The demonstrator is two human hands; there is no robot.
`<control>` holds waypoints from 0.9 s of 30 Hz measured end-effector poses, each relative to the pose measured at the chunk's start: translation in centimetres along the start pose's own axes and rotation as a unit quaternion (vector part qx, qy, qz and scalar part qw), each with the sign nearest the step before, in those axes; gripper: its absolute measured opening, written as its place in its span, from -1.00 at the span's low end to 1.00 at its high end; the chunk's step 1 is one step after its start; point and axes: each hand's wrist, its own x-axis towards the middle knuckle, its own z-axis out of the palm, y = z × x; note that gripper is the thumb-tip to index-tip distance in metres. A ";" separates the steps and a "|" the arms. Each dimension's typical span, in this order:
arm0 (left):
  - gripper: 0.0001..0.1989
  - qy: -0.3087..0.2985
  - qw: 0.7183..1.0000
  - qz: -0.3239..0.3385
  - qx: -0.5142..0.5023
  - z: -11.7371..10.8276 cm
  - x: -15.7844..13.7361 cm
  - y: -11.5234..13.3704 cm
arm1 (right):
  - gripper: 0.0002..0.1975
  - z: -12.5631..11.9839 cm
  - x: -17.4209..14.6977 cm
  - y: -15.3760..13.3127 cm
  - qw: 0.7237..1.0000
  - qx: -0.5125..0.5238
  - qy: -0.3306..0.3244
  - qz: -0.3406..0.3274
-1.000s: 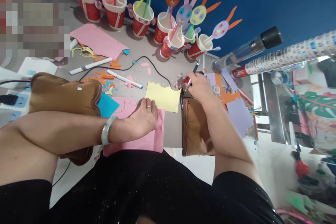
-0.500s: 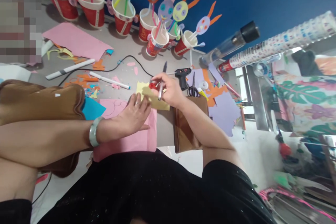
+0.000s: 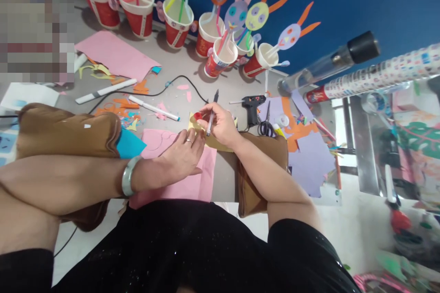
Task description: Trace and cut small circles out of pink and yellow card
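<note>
My right hand (image 3: 223, 127) is closed on a pen (image 3: 211, 122) and also pinches a small red round piece (image 3: 198, 116), perhaps a bottle cap, at its fingertips. The red piece is over the left part of a yellow paper sheet (image 3: 220, 145); whether it touches is unclear. My left hand (image 3: 181, 156) lies flat, fingers stretched, on pink paper (image 3: 201, 187), its fingertips at the yellow sheet's edge. Curved outlines are drawn on the pink paper. A jade-coloured bangle (image 3: 128, 176) is on my left wrist.
Red paper cups (image 3: 140, 20) with paper rabbit faces line the back. At right are a glue gun (image 3: 253, 109), scissors (image 3: 266, 127) and purple paper (image 3: 307, 165). Markers (image 3: 154, 108) and paper scraps lie at left. Brown cushions (image 3: 68, 132) flank the papers.
My right hand has brought the red piece down and closer to my left fingers, over the yellow sheet. My left hand stays flat. The whole view has shifted, moving things rightward.
</note>
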 end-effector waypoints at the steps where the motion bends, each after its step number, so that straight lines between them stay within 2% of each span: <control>1: -0.07 0.005 1.000 -0.006 -0.001 0.2 0.0 0.0 | -0.73 0.0 0.0 0.0 1.000 0.001 0.004 -0.002; 5: -0.06 0.021 1.000 -0.016 -0.015 0.9 0.1 0.0 | -0.68 0.0 0.1 0.2 1.000 0.011 0.014 -0.010; 14: -0.13 -0.020 0.999 -0.019 -0.044 0.4 0.3 -0.1 | -0.62 0.3 0.5 1.2 0.998 -0.027 0.053 -0.012; 16: -0.26 0.008 0.999 0.003 -0.042 0.3 0.3 -0.1 | -0.61 0.5 0.6 1.4 0.997 -0.030 0.064 -0.013; 19: -0.63 0.079 0.995 0.043 -0.041 -0.2 0.2 -0.2 | -0.62 0.7 0.6 1.5 0.997 -0.020 0.070 -0.016; 20: -0.69 0.087 0.994 0.054 -0.046 -0.4 0.2 -0.2 | -0.63 0.7 0.6 1.5 0.997 -0.017 0.071 -0.016; 22: -0.68 0.069 0.994 0.062 -0.064 -0.9 0.1 -0.3 | -0.66 0.7 0.6 1.5 0.997 -0.014 0.072 -0.015; 25: -0.75 0.028 0.996 0.034 -0.078 -1.2 0.0 -0.6 | -0.69 0.7 0.6 1.4 0.996 -0.024 0.082 -0.011; 27: -0.61 0.015 0.997 0.018 -0.072 -1.0 -0.1 -0.8 | -0.69 0.6 0.7 1.5 0.995 -0.032 0.089 -0.012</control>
